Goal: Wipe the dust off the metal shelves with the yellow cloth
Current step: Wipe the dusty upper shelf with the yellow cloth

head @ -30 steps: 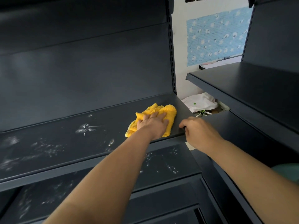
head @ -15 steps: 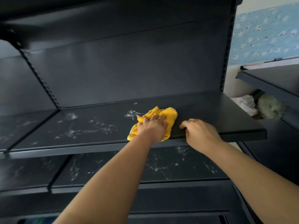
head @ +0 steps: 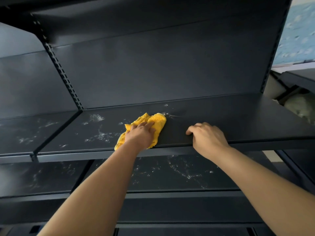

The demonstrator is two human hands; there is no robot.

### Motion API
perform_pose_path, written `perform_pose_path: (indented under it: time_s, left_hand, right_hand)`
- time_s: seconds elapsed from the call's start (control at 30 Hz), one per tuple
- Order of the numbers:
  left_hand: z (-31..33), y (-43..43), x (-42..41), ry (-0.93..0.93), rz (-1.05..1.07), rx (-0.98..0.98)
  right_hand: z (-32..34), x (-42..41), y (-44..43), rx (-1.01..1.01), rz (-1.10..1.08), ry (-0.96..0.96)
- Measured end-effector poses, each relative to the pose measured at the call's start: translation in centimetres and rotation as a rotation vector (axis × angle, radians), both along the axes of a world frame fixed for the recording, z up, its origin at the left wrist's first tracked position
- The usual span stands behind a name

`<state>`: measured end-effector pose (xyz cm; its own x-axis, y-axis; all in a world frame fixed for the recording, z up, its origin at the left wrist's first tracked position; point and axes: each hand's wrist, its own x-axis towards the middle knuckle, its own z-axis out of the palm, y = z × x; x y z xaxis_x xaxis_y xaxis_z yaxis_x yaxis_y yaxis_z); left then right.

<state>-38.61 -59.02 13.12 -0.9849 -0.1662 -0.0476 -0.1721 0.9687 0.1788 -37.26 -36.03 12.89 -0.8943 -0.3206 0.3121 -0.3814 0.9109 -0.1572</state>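
A crumpled yellow cloth (head: 156, 122) lies on the dark metal shelf (head: 230, 120) near its front edge. My left hand (head: 139, 134) presses flat on the cloth with straight fingers. To the right, my right hand (head: 207, 137) rests on the shelf's front edge with its fingers curled over the lip. White dust (head: 100, 135) speckles the shelf left of the cloth; the part to the right looks dark and clean. The lower shelf (head: 179, 172) below is dusty too.
A slotted upright post (head: 63, 74) divides this bay from a dusty shelf (head: 25, 133) on the left. An upper shelf (head: 119, 17) overhangs. At the far right stand another shelving unit (head: 300, 79) and a blue patterned wall panel (head: 298, 34).
The view has swung left, and my left hand has slid the cloth leftward along the shelf into the dusty patch. My right hand has shifted left along the front edge.
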Motion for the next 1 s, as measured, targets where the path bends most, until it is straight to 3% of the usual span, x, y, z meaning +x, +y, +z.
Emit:
perform_pose_path:
  time_s: [0.3, 0.67, 1.0]
  left_hand:
    - [0.9, 2.3, 0.1, -0.008, 0.02, 0.032]
    - [1.3, 13.9, -1.8, -0.027, -0.078, 0.064]
    - [1.0, 15.6, -5.4, -0.035, -0.109, 0.027]
  right_hand:
    - [0.4, -0.9, 4.7, 0.06, -0.139, 0.0]
    - [1.3, -2.1, 8.6, -0.012, 0.099, -0.134]
    - [1.2, -3.4, 9.5, -0.029, 0.042, -0.089]
